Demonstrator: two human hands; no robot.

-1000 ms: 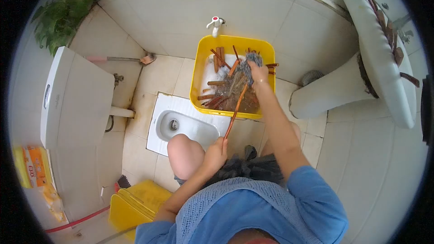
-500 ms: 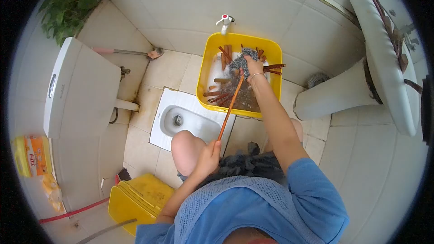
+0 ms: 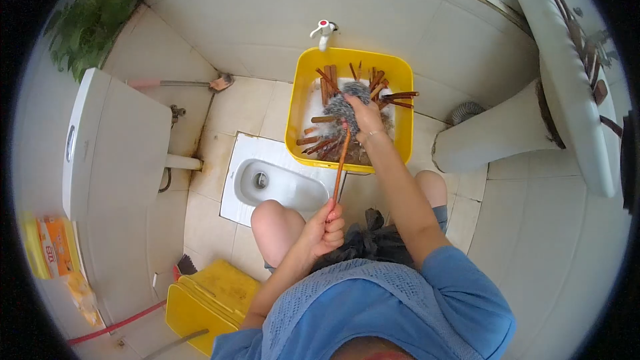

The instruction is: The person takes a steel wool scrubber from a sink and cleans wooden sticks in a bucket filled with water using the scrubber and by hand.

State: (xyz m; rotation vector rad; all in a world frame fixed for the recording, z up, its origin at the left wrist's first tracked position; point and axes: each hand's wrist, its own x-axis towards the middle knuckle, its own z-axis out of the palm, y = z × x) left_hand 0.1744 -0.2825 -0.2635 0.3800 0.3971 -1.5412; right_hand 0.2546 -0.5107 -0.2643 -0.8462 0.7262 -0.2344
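My left hand [image 3: 325, 229] is closed round the near end of a long, thin reddish-brown stick [image 3: 341, 167]. The stick's far end reaches over the rim of a yellow tub [image 3: 293, 110]. Inside the tub, my right hand [image 3: 365, 119] grips a grey mesh cloth [image 3: 347, 101] near the stick's far end. Several brown sticks [image 3: 325, 119] lie in the tub with white foam and murky water, and a few [image 3: 402, 95] stick out over its right rim.
A white tap [image 3: 324, 35] is on the wall behind the tub. The squat toilet [image 3: 288, 183] lies front left of it. A white basin [image 3: 567, 80] with sticks on it stands right. A yellow bin [image 3: 207, 303] is at lower left.
My right hand and the cloth have moved left and down within the tub, onto the stick's far end. My left hand has shifted slightly right, still round the stick.
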